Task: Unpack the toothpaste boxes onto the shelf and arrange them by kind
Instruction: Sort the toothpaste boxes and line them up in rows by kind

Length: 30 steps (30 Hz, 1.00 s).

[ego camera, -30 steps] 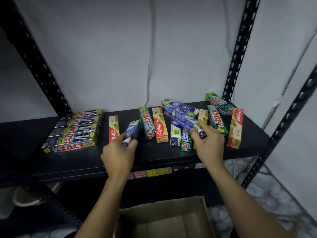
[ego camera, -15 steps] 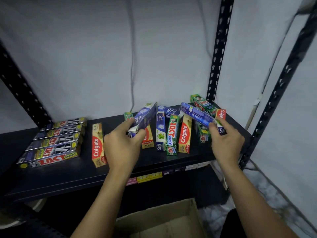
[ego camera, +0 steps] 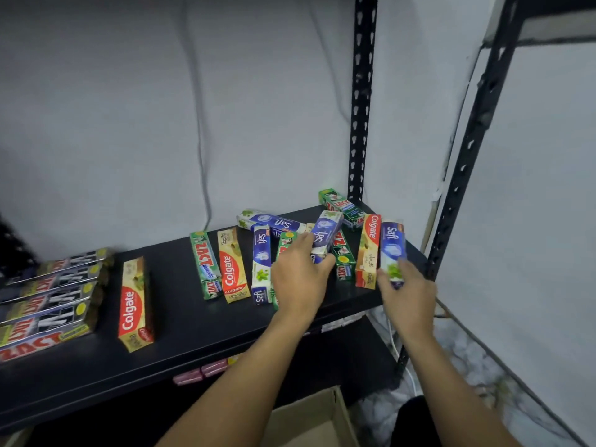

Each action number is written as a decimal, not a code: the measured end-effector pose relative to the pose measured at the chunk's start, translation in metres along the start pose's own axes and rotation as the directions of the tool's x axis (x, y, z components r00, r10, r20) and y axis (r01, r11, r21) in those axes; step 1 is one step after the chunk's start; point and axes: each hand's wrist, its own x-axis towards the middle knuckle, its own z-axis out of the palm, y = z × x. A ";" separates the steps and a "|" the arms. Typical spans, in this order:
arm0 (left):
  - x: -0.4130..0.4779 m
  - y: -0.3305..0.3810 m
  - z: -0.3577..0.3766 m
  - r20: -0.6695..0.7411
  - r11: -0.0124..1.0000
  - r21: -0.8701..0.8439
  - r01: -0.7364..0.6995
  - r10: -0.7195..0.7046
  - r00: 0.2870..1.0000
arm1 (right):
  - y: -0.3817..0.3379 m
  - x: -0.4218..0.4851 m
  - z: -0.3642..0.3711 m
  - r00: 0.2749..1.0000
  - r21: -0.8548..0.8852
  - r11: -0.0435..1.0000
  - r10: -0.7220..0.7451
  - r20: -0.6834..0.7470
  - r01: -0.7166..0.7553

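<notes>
On the black shelf [ego camera: 180, 330], my left hand [ego camera: 298, 275] grips a blue Safi box [ego camera: 327, 232] held tilted above the mixed pile. At the shelf's right end my right hand [ego camera: 404, 291] holds another blue Safi box [ego camera: 392, 250] upright by its lower end. Beneath and around them lie green Zact boxes [ego camera: 204, 264], yellow-red Colgate boxes [ego camera: 230, 266] and more Safi boxes [ego camera: 261, 264]. A single Colgate box [ego camera: 134, 304] lies apart to the left. Several black Zact boxes [ego camera: 48, 304] form a row at the far left.
An open cardboard box [ego camera: 309, 421] stands on the floor below me. Black perforated uprights [ego camera: 361, 101] frame the shelf at the right. Pink and yellow packs [ego camera: 203, 371] show on the lower shelf. A white wall lies behind.
Both hands moved right with their Safi boxes. The right hand's box turned from slanted to upright at the shelf's right end. The camera panned right.
</notes>
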 end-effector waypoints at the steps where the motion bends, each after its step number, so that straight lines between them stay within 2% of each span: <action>1: 0.000 0.000 0.006 0.006 1.000 0.018 -0.001 0.001 1.000 | 0.001 -0.001 0.002 0.998 -0.012 0.999 -0.042 0.047 0.042; 7: 0.004 0.000 0.020 0.048 0.998 0.070 0.002 -0.006 0.999 | -0.003 0.012 -0.008 0.984 -0.043 0.998 -0.026 0.177 0.034; 11: 0.001 -0.003 0.020 0.053 0.998 0.059 -0.002 -0.001 0.999 | -0.021 0.010 -0.013 0.979 -0.203 0.959 -0.179 0.097 0.196; 13: -0.003 -0.007 0.019 0.070 0.997 0.076 -0.008 0.003 0.998 | -0.032 0.005 -0.007 0.945 -0.282 0.909 -0.253 0.209 0.306; 15: -0.007 -0.011 0.019 0.089 0.995 0.103 -0.015 0.006 0.996 | -0.033 -0.001 0.006 0.918 -0.373 0.857 -0.245 0.311 0.355; 16: -0.008 -0.013 0.019 0.094 0.994 0.106 -0.022 0.012 0.995 | -0.032 -0.004 0.011 0.920 -0.402 0.844 -0.239 0.312 0.355; 19: -0.010 -0.017 0.019 0.097 0.994 0.107 -0.034 0.023 0.995 | -0.033 -0.009 0.018 0.941 -0.429 0.841 -0.253 0.225 0.329; 25: -0.012 -0.021 0.014 0.081 0.999 0.038 0.001 -0.004 0.997 | -0.041 -0.029 0.021 0.958 -0.352 0.893 -0.283 0.046 0.281; 28: -0.015 -0.021 0.010 0.066 1.000 0.008 0.008 -0.009 0.998 | -0.042 -0.030 0.022 0.963 -0.264 0.931 -0.268 -0.030 0.251; 30: -0.015 -0.022 0.008 0.057 0.999 -0.034 0.030 -0.028 0.998 | -0.048 -0.030 0.019 0.968 -0.141 0.965 -0.236 -0.085 0.223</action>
